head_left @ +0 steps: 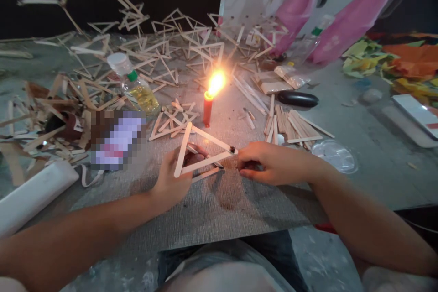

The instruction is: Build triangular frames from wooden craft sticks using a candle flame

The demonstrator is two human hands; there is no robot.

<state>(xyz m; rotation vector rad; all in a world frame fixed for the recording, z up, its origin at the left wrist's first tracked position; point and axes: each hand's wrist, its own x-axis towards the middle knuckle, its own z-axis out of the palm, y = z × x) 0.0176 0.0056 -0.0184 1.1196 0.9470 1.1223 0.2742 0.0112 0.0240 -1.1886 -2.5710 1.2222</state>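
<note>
A triangular frame of wooden craft sticks [195,165] is held in my left hand [171,175], its fingers closed behind the left side. Below it more sticks [207,174] show, partly hidden by the hand. A dark blob [232,149] marks the frame's right corner. My right hand [270,162] is closed right beside that corner; what its curled fingers pinch, if anything, is hidden. Just beyond the frame a lit red candle [207,110] stands upright. A small heap of stick triangles [176,118] lies left of the candle.
Loose sticks [290,125], a black oval object [297,98] and a clear round lid [333,156] lie at right. A tilted bottle of yellow liquid [142,96] is at left. Joined stick frames [164,50] pile up behind. A white bar-shaped object [37,196] lies near left.
</note>
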